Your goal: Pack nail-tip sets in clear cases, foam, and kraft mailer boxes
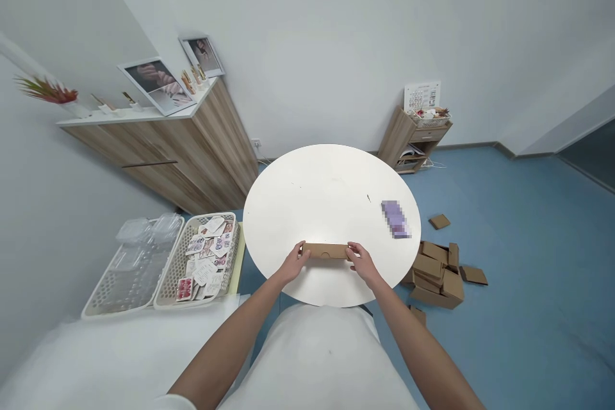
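With left hand (294, 264) and right hand (362, 262) clasping opposite ends, held a narrow brown cardboard box (325, 251) toward six o'clock of the rounded white tabletop (312, 195), with a pixelated purple rectangular object (395, 218) at three o'clock.

On my remote feed, the torso garment (331, 375) is plain white, with one small dark speck (330, 352) near centre. White sleeve edge (177, 401): curved, at left forearm (230, 339). Left hand (292, 266), right hand (362, 264): bare.
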Action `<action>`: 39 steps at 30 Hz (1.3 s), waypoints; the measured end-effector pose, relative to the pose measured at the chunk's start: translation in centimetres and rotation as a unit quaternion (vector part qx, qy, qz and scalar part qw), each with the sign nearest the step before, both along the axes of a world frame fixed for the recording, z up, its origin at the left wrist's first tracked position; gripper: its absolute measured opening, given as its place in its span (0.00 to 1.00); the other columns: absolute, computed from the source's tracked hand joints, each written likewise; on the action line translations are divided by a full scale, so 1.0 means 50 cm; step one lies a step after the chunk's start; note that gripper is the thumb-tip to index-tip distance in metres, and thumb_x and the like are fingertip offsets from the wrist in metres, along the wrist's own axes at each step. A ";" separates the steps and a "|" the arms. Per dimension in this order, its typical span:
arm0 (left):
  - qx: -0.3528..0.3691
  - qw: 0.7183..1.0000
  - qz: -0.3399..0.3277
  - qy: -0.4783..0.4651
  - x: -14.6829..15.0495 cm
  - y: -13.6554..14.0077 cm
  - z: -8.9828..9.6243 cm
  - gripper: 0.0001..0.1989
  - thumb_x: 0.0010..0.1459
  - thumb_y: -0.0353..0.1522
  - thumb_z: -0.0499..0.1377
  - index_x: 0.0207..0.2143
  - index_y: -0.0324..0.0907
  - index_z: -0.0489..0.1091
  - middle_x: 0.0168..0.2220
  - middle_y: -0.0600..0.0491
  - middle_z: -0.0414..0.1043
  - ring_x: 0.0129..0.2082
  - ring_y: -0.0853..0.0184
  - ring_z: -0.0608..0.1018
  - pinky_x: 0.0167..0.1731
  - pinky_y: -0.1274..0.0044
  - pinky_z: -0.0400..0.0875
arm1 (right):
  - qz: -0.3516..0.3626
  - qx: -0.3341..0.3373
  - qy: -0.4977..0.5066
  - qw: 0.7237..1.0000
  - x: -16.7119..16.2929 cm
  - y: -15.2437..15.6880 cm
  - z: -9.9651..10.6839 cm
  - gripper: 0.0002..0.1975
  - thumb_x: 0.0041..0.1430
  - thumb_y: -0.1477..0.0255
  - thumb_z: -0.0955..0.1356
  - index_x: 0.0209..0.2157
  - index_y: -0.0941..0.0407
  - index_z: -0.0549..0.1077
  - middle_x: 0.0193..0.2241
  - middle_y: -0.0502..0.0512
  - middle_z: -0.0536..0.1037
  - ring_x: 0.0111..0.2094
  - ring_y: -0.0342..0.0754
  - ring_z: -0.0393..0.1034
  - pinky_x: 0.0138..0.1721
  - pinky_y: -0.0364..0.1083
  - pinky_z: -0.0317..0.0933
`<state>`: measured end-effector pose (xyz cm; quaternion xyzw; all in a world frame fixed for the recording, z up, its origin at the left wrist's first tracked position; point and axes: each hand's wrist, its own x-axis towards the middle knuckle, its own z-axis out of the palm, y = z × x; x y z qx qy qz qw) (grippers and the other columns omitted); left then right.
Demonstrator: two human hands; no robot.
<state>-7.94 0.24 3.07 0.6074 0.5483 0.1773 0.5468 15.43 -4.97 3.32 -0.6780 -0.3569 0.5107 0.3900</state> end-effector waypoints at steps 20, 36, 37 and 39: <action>0.092 0.991 -0.095 0.026 0.031 -0.061 -0.037 0.35 0.50 0.38 0.53 0.58 0.46 0.42 0.55 0.48 0.57 0.51 0.58 0.65 0.47 0.68 0.59 | -0.050 0.037 -0.015 0.998 0.014 -0.057 -0.032 0.17 0.40 0.63 0.68 0.33 0.56 0.67 0.39 0.56 0.71 0.36 0.50 0.70 0.35 0.47 0.63; 0.065 0.996 0.002 0.068 0.117 -0.065 -0.067 0.42 0.41 0.40 0.61 0.57 0.42 0.46 0.49 0.44 0.56 0.50 0.58 0.62 0.46 0.69 0.60 | -0.069 -0.069 -0.093 0.991 0.029 -0.087 -0.049 0.24 0.46 0.65 0.64 0.46 0.56 0.61 0.39 0.56 0.70 0.35 0.46 0.68 0.37 0.46 0.63; 0.060 0.996 0.003 0.071 0.119 -0.069 -0.068 0.42 0.42 0.40 0.60 0.57 0.42 0.44 0.50 0.44 0.56 0.51 0.57 0.62 0.46 0.69 0.59 | -0.062 -0.072 -0.100 0.990 0.029 -0.086 -0.049 0.23 0.46 0.65 0.64 0.46 0.56 0.61 0.39 0.56 0.70 0.34 0.46 0.67 0.37 0.46 0.62; 0.057 0.996 0.001 0.073 0.122 -0.074 -0.069 0.42 0.43 0.40 0.59 0.58 0.42 0.42 0.49 0.44 0.55 0.51 0.57 0.61 0.47 0.68 0.59 | -0.040 -0.074 -0.120 0.989 0.031 -0.084 -0.046 0.23 0.46 0.66 0.64 0.46 0.56 0.61 0.39 0.55 0.70 0.33 0.45 0.67 0.36 0.46 0.62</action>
